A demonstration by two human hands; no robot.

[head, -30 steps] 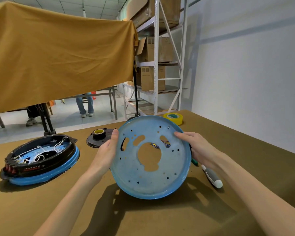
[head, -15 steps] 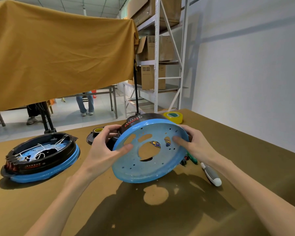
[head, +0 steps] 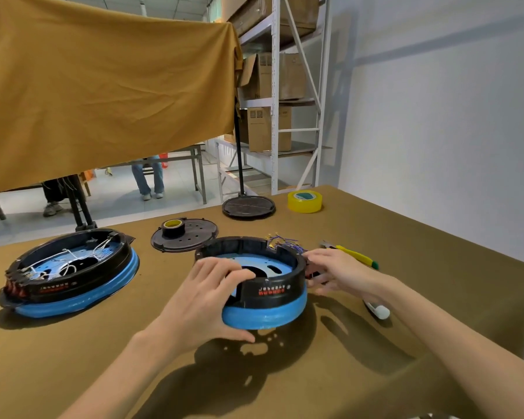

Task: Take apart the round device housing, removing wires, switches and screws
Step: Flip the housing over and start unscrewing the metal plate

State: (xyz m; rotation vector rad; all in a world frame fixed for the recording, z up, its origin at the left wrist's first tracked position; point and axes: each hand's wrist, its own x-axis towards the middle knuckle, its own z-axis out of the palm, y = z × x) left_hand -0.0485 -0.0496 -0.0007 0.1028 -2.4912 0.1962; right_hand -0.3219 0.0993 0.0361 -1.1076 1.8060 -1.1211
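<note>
**Housing in both hands, open side up, low over the table**

Far left: second housing (head: pixel 70 278) sits on the table (head: pixel 436 297), black ring on blue base, white wires loose inside. I'm not touching it.

Centre back: black perforated disc (head: pixel 184 234) with a small tape roll on it, black lid (head: pixel 248 207) behind that, yellow tape roll (head: pixel 305 201) further right.

Centre: my left hand (head: pixel 206 300) grips the round housing (head: pixel 263 285), fingers curled over the black rim, thumb under the blue base. Housing is tilted, near edge lifted off the table judging by the shadow; can't tell if the far edge touches down.

Right: my right hand (head: pixel 336 272) is at the housing's right rim, fingers loosely bent against the side wall. Can't tell if it pinches anything there. A wire bundle (head: pixel 285 241) sticks out of the notch just above that hand.

Far right: yellow-handled cutter (head: pixel 354 255) and a white-tipped screwdriver (head: pixel 375 308) lie near my right forearm.

Risks, my guess: the left grip carries most of the weight, so the housing could tip or slip if I let go on the right. Thin wires at the notch may snag on my right fingers and tear. My forearm could knock the screwdriver away.
</note>
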